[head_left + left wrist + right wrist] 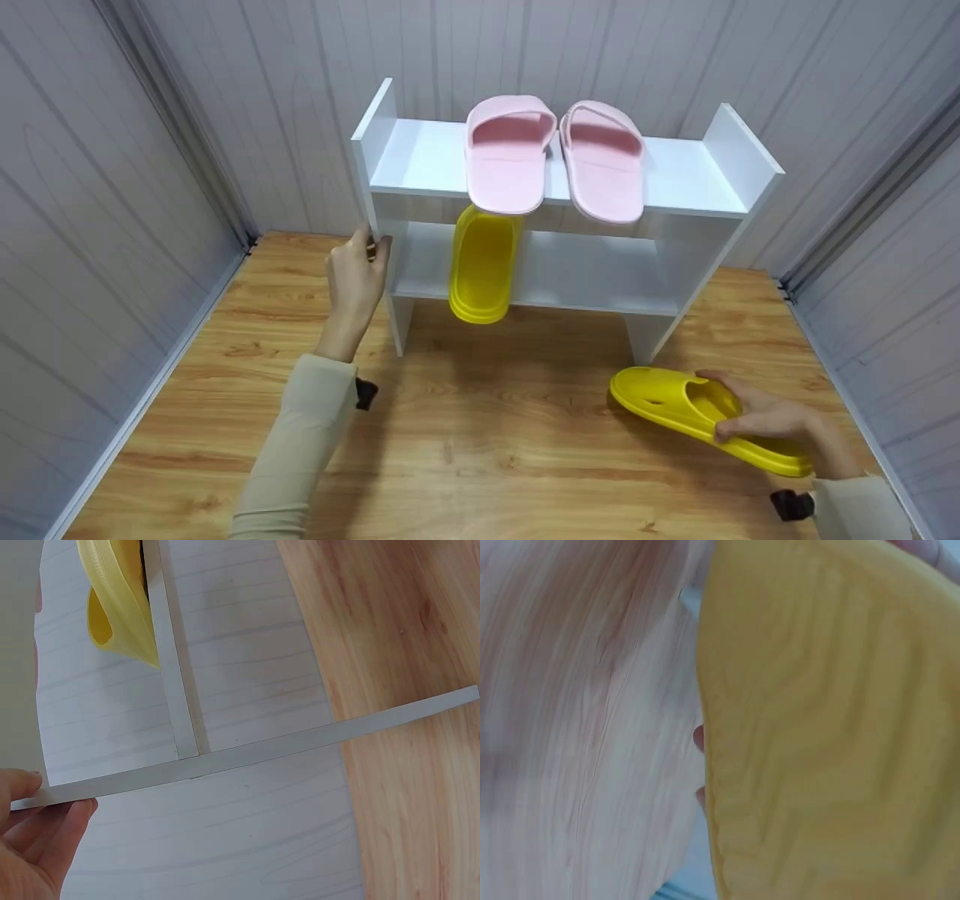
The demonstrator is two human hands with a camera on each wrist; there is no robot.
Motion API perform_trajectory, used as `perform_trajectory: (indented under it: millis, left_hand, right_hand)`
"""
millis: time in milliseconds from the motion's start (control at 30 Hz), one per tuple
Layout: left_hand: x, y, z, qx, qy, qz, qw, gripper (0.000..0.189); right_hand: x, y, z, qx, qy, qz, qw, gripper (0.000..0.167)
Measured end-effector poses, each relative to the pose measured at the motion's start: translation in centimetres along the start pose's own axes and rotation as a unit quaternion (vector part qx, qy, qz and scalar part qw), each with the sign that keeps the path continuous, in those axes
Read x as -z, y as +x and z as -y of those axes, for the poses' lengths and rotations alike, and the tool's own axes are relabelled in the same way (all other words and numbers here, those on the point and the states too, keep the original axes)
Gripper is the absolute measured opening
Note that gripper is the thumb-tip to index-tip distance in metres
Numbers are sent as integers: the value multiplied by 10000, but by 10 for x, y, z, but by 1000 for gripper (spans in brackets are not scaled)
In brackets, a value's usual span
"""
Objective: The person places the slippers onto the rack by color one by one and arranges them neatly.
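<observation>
My left hand pinches the front edge of the left side panel of a white shoe rack, thumb on one face and fingers on the other. In my right hand is a yellow slipper, gripped across its middle and held near the floor at the front right of the rack. Its ridged sole fills much of the right wrist view. The matching yellow slipper sits on the middle shelf towards the left, its upper part hidden beneath the top shelf.
Two pink slippers, a left one and a right one, stand side by side on the top shelf, heels over its front edge. Panelled walls enclose the rack on three sides. Wood-look floor lies in front.
</observation>
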State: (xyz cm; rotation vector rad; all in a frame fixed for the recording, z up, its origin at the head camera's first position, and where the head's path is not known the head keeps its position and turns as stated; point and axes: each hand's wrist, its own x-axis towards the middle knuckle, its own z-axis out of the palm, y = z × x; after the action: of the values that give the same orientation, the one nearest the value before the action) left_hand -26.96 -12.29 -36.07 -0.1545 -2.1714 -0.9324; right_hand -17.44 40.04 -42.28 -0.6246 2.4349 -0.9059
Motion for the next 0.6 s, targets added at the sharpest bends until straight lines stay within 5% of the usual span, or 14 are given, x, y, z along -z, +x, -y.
perform_trajectory:
  millis: [600]
  left_hand:
    - [1, 0, -1, 48, -1, 39, 10000, 14]
  right_hand:
    - [-32, 41, 42, 906, -223, -852, 9920, 96]
